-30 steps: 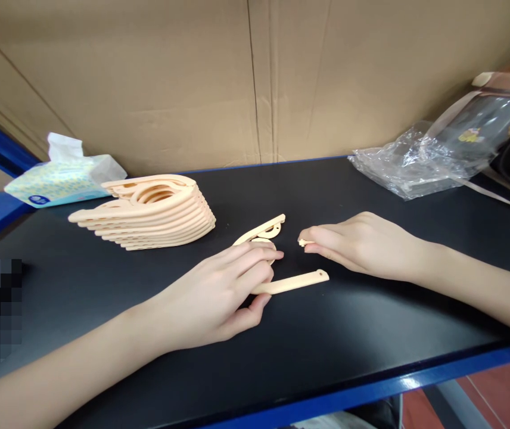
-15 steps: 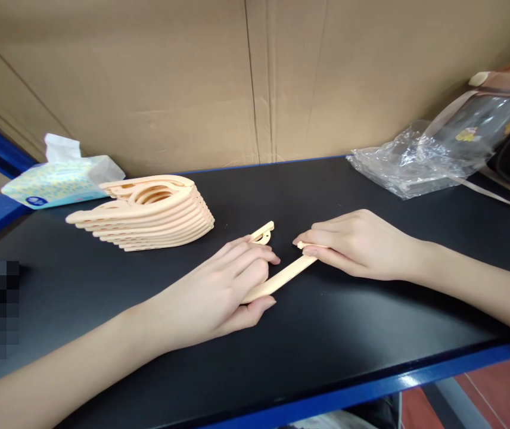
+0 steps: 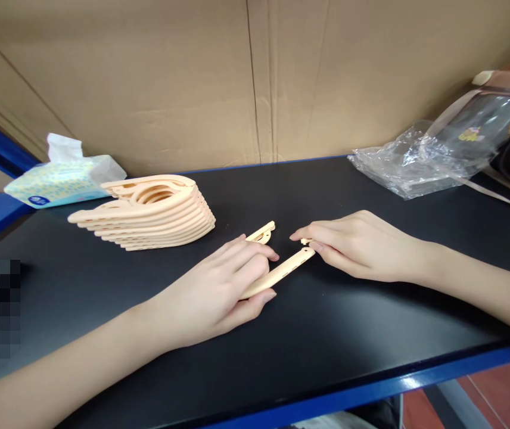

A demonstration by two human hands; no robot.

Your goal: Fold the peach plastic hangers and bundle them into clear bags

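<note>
My left hand (image 3: pixel 223 286) is closed around a cream plastic hanger (image 3: pixel 284 269), low over the black table. One long arm of the hanger points up and right toward my right hand; another end shows beyond my fingers, and its middle is hidden under my palm. Between thumb and fingers, my right hand (image 3: pixel 353 244) pinches a small cream piece (image 3: pixel 307 241), just above the tip of that arm, where a small hole shows. Most of the small piece is covered by the fingers. To the left lies a stack of matching hangers (image 3: pixel 148 211).
A tissue pack (image 3: pixel 65 179) lies at the back left of the black table (image 3: pixel 326 322). Crumpled clear plastic (image 3: pixel 407 161) and a transparent bottle (image 3: pixel 469 131) with a strap are at the back right. A cardboard wall (image 3: pixel 170 77) stands behind.
The small piece in my right hand has shifted slightly right, off the hanger arm. The arm's tip, with its hole, now shows. My left hand has hardly moved.
</note>
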